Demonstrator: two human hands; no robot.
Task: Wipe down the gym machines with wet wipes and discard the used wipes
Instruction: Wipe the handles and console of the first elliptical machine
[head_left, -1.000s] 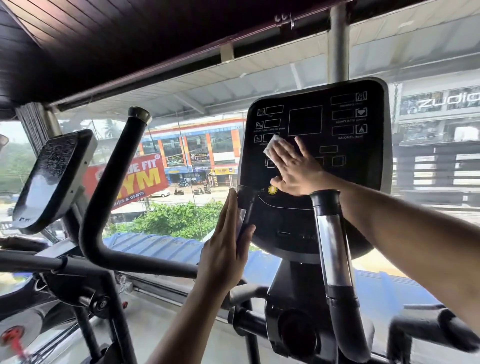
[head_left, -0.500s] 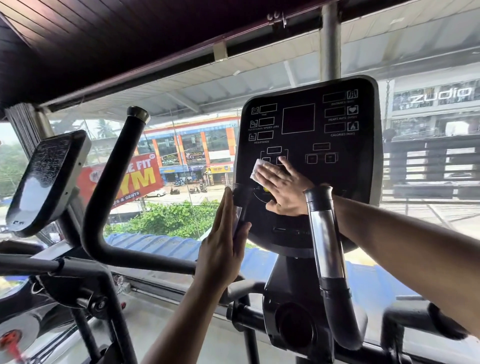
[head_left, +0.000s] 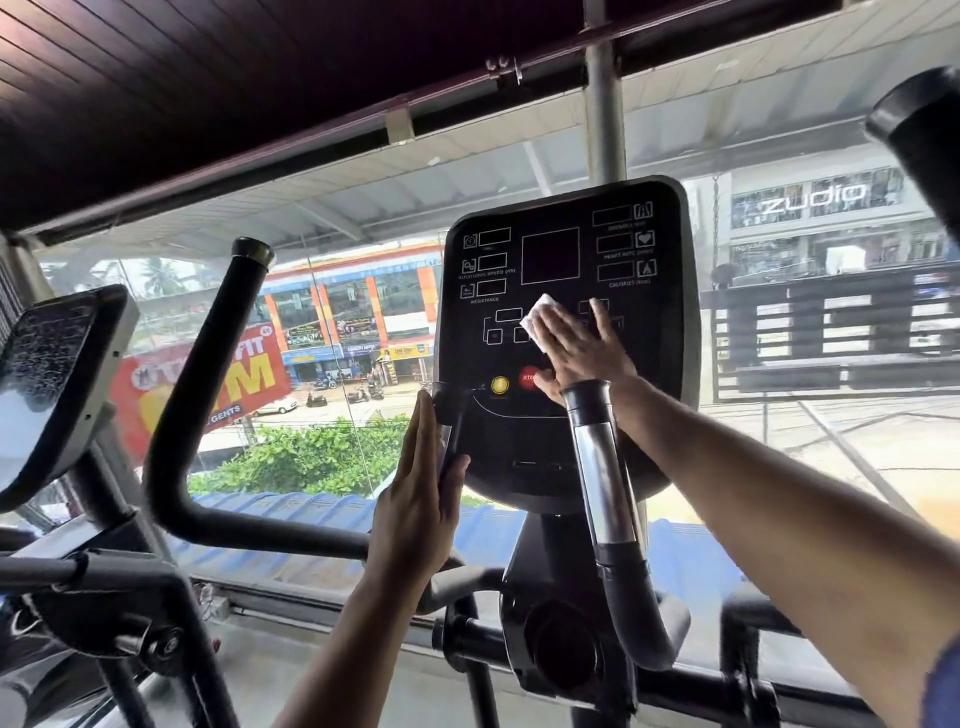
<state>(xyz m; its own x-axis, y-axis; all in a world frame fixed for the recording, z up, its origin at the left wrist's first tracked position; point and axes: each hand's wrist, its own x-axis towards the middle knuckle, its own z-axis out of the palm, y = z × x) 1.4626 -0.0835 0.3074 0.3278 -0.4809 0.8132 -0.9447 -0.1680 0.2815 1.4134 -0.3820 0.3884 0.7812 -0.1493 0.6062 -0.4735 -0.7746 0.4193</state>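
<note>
Right grip (head_left: 584, 358): fingers straight, palm flat, pressing a white wet wipe (head_left: 537, 322) against the black console (head_left: 566, 332) of the gym machine, over the outlined button row below the centre display; part of the wipe shows beyond the fingertips. Thumb lies beside the red stop button (head_left: 529, 378), with a yellow button (head_left: 500, 385) to its left.
Left grip (head_left: 421, 499): fingers straight and upright, thumb apart, resting against the short chrome handle (head_left: 451, 441) at the console's left edge.
Second chrome-and-black handle (head_left: 602, 467): upright in front of the right wrist.
Curved black handlebar (head_left: 208, 374): left of the console.
Neighbouring machine's console (head_left: 47, 384): far left.
Window (head_left: 343, 338): street and shopfronts beyond.
</note>
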